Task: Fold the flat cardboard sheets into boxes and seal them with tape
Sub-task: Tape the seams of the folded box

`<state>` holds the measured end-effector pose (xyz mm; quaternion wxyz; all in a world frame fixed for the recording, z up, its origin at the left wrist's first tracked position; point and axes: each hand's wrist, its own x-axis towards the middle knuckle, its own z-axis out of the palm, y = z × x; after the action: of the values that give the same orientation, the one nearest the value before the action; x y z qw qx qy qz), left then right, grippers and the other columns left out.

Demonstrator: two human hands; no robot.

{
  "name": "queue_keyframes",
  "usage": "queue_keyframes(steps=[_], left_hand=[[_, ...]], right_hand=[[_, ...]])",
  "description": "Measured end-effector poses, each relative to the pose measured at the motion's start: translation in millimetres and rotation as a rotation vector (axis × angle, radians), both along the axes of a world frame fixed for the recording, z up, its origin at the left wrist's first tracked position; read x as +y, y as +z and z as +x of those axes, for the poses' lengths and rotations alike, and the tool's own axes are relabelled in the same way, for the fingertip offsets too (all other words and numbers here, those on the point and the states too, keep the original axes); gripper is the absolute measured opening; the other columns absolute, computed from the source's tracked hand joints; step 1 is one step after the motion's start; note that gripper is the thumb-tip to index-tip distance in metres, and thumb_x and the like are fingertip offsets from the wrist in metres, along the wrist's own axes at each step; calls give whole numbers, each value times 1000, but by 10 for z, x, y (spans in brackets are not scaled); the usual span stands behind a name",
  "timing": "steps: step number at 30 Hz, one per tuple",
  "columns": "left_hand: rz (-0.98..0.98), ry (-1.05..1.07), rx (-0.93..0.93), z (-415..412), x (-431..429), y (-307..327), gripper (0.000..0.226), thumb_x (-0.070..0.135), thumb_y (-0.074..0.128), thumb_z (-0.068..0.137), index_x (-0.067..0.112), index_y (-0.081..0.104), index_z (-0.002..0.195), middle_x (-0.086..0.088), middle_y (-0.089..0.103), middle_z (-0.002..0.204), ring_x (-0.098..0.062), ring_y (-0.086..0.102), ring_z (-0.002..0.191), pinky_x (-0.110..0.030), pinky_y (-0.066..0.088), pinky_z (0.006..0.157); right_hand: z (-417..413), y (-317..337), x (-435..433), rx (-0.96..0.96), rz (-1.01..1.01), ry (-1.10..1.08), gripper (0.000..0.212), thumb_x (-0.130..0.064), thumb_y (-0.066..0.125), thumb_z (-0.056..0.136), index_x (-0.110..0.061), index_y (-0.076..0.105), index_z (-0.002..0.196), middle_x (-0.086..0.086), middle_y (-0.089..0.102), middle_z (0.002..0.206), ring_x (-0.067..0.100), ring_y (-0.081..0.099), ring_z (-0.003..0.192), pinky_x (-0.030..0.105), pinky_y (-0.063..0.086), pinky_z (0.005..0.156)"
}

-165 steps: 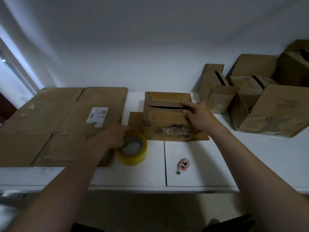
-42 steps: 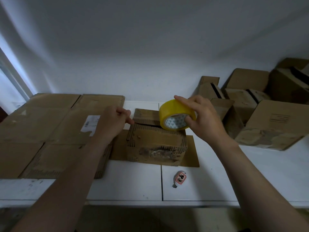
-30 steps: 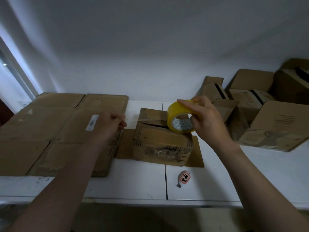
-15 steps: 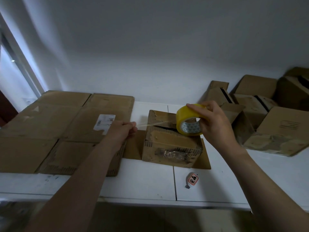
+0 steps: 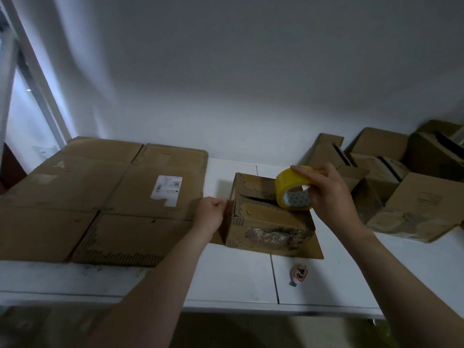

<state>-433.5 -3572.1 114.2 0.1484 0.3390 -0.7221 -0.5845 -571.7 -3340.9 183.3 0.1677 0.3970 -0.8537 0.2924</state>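
A small folded cardboard box (image 5: 266, 223) stands on a flat brown sheet in the middle of the white table (image 5: 233, 280), its two top flaps meeting at a dark seam. My right hand (image 5: 329, 194) grips a yellow tape roll (image 5: 292, 188) held on edge over the box's right top. My left hand (image 5: 211, 213) is curled against the box's upper left edge, pinching the pulled tape end there. The clear strip itself is too faint to see.
Large flattened cardboard sheets (image 5: 100, 197) with a white label cover the table's left half. Several assembled and open boxes (image 5: 401, 187) are piled at the back right. A small orange-and-white tag-like object (image 5: 298, 273) lies near the front edge. A wall stands close behind.
My left hand moved right from above the flat sheets to the box's left edge with the tape end. The roll in my right hand came down onto the box top.
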Motion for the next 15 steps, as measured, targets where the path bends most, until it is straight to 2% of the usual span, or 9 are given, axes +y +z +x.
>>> queue_keyframes(steps=[2, 3, 6, 7, 9, 11, 13, 15], left_hand=[[-134, -31, -33, 6, 39, 20, 30, 23, 52, 104, 13, 75, 87, -1, 71, 79, -15, 66, 72, -25, 49, 58], [-179, -43, -38, 9, 56, 27, 32, 22, 51, 104, 11, 76, 88, -2, 72, 78, -14, 66, 70, -24, 47, 55], [-210, -56, -29, 14, 88, 3, 35, 18, 47, 105, 4, 73, 86, -6, 71, 78, -20, 66, 68, -31, 50, 58], [-201, -42, -43, 29, 91, -6, 30, 17, 47, 105, 4, 68, 86, -4, 67, 76, -18, 63, 67, -30, 49, 58], [-192, -15, -84, 48, 67, -45, 13, 17, 51, 103, 6, 58, 101, 5, 56, 79, -13, 58, 72, -26, 42, 56], [-224, 3, -109, 70, 18, -15, 20, 19, 53, 103, 7, 53, 119, 5, 56, 90, -14, 59, 85, -25, 42, 63], [-321, 17, -21, 100, 0, 129, 29, 22, 49, 105, 11, 51, 132, 0, 60, 117, -8, 53, 98, -17, 40, 69], [-456, -88, 139, 137, 53, 352, 40, 31, 44, 107, 18, 43, 146, 2, 46, 147, -5, 46, 120, -17, 40, 91]], right_hand=[[18, 9, -12, -9, -4, -9, 75, 9, 55, 90, -50, 56, 135, 1, 46, 131, 26, 47, 123, 49, 54, 93], [32, 20, -25, -6, -4, -15, 76, 9, 56, 90, -53, 55, 133, 1, 46, 131, 26, 47, 123, 48, 54, 92], [74, 47, -58, -22, 3, -32, 75, 7, 55, 93, -57, 51, 131, -1, 46, 131, 25, 47, 124, 43, 54, 91], [90, 50, -61, -30, 0, -30, 74, 6, 55, 93, -58, 51, 130, -1, 46, 131, 26, 47, 124, 42, 54, 91], [99, 70, -59, -34, -9, -20, 73, 6, 55, 93, -56, 52, 130, 1, 47, 132, 26, 47, 124, 43, 53, 92], [77, 74, -67, -31, 3, -22, 75, 8, 56, 91, -56, 52, 131, 1, 47, 130, 27, 48, 122, 45, 53, 93], [64, 68, -72, -17, 13, -13, 79, 10, 57, 89, -57, 51, 132, -1, 46, 127, 27, 48, 121, 48, 53, 94], [29, 56, -61, -40, 4, -2, 80, 11, 56, 89, -57, 50, 133, -5, 43, 122, 27, 47, 119, 50, 51, 98]])
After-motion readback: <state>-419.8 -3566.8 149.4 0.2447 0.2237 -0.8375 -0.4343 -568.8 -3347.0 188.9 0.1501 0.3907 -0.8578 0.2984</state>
